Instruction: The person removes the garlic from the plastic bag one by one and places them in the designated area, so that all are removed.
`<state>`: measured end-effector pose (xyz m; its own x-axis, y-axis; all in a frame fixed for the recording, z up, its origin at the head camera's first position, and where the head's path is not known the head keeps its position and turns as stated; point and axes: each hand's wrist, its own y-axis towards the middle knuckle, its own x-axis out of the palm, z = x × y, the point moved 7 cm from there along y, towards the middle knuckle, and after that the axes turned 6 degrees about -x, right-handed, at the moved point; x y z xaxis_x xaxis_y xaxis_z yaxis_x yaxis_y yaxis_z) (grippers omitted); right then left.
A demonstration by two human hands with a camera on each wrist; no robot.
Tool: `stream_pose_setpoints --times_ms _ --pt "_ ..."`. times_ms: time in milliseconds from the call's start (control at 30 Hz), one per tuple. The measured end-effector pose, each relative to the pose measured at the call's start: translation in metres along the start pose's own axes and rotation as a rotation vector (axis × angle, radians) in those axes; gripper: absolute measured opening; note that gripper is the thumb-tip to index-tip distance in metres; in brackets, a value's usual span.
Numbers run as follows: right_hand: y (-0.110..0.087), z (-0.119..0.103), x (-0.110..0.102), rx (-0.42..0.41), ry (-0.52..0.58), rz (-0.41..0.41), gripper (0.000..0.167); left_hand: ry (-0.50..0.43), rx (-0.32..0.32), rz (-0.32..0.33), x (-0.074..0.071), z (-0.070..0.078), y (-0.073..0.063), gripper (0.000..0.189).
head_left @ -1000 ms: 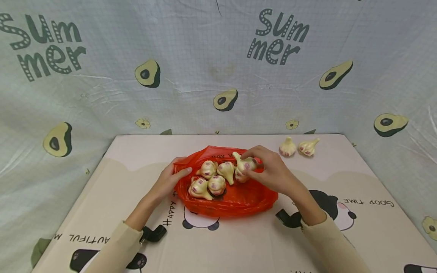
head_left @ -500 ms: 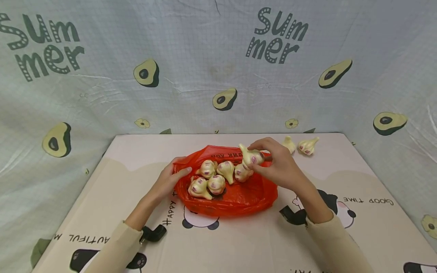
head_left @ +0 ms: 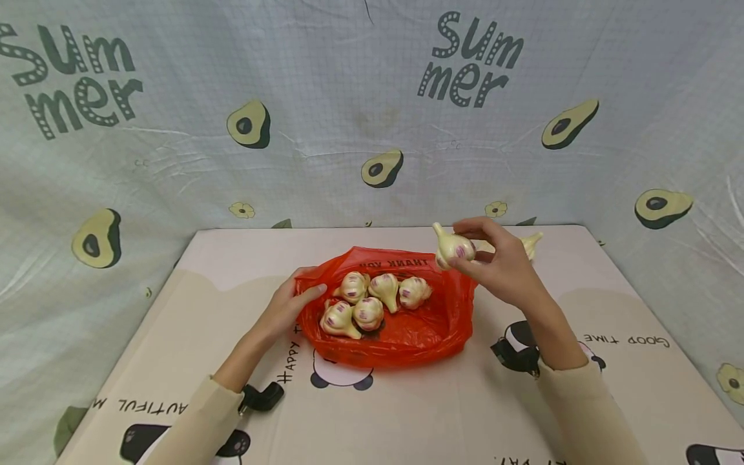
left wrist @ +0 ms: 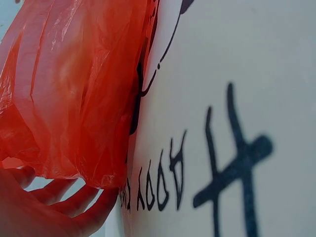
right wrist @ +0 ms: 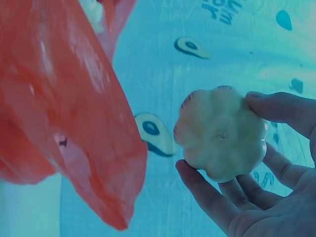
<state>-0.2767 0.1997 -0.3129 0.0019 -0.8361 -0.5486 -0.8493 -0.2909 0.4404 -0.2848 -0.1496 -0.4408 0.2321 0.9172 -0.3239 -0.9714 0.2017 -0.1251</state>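
A red plastic bag (head_left: 401, 332) lies with its mouth spread wide, and several garlic bulbs (head_left: 369, 314) sit inside toward its left half. My left hand (head_left: 287, 302) holds the bag's left edge, thumb over the rim; in the left wrist view its fingers (left wrist: 101, 210) curve against the outside of the plastic (left wrist: 74, 89). Up at the bag's back right corner, my right hand (head_left: 501, 261) pinches one garlic bulb (head_left: 452, 248) between thumb and fingers, stem pointing up. The right wrist view shows this bulb's lobed underside (right wrist: 222, 136) beside the bag's edge (right wrist: 113, 163).
Another garlic bulb (head_left: 531, 244) lies at the table's back right, partly covered by the right hand; one beside it is mostly hidden. The table cover (head_left: 395, 420) carries panda prints and lettering. A cloth printed with avocados (head_left: 380, 169) hangs behind and at both sides.
My right hand has lifted a garlic bulb out from among those in the bag and carried it up and right, past the bag's back rim. The left hand and bag have stayed put.
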Motion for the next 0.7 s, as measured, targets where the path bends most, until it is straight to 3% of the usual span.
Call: stream_pose_setpoints --times_ms 700 --pt "-0.004 0.021 -0.050 -0.024 0.122 0.180 0.047 0.005 -0.004 0.000 0.000 0.000 0.000 0.056"
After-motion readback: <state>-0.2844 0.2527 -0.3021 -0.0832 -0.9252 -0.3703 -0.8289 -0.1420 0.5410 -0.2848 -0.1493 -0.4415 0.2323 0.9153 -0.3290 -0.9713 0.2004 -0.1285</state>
